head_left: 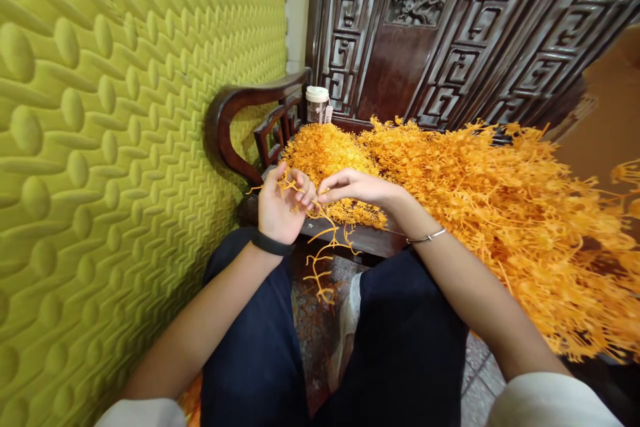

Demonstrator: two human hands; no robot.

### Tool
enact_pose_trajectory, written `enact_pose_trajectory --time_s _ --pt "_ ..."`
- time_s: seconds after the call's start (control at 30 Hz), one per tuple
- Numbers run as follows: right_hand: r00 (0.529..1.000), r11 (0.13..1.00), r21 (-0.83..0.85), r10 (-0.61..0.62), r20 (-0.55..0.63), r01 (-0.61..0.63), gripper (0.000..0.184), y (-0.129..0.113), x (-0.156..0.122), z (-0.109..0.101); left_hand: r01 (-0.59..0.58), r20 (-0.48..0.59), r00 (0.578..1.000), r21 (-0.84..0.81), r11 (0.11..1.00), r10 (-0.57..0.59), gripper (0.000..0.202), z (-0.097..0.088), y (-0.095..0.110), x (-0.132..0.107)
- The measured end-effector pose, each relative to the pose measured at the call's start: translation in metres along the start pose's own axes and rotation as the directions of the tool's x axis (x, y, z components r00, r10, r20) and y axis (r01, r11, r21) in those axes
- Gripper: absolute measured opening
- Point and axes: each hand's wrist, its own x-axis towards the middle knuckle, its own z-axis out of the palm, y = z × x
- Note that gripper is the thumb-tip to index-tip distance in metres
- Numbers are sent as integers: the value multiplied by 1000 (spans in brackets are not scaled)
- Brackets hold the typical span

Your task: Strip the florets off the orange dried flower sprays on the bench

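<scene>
A branching orange plastic stem [320, 265] hangs down from between my hands, over the gap between my knees. My left hand [284, 205] is palm up with curled fingers, and thin orange strands lie across its palm and stick out to the left. The fingertips of my right hand [353, 187] pinch the stem close beside the left fingers; the exact contact point is partly hidden. Behind both hands, a heap of small orange plastic pieces [325, 153] rests on the wooden bench. To the right spreads a large pile of orange branching stems [480, 193].
A clear cup with a white lid [317, 103] stands at the bench's back corner. The curved dark wooden armrest [220, 127] rises on the left, before a yellow-green padded wall [125, 147]. The carved wooden backrest [395, 67] closes off the back. A brown cardboard box [613, 93] is at the right.
</scene>
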Motion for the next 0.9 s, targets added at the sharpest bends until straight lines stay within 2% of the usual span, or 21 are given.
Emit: enact_pose_trajectory --time_s 0.13,0.33,0.5,0.67,0.83,0.9 --pt "1000 1000 17 5 -12 -5 19 -1 0 -1 5 44 999 13 1000 -6 50 0 -1 1" --pt "998 998 31 -50 -23 50 20 -2 -2 -1 -5 88 996 11 1000 4 51 0 -3 1" --pt "997 996 -92 1 -76 -8 22 1 0 -2 3 98 995 47 999 -8 49 -1 -5 4" --pt "967 989 -141 -70 -245 36 23 1 5 0 4 2 1000 45 999 -5 50 3 -3 7" --pt "904 993 -119 -53 -425 2 26 -1 12 10 -55 -52 997 -10 998 54 50 5 2 12" --pt "858 998 -64 -30 -513 -3 25 0 20 19 -72 -71 995 -18 997 70 50 6 4 16"
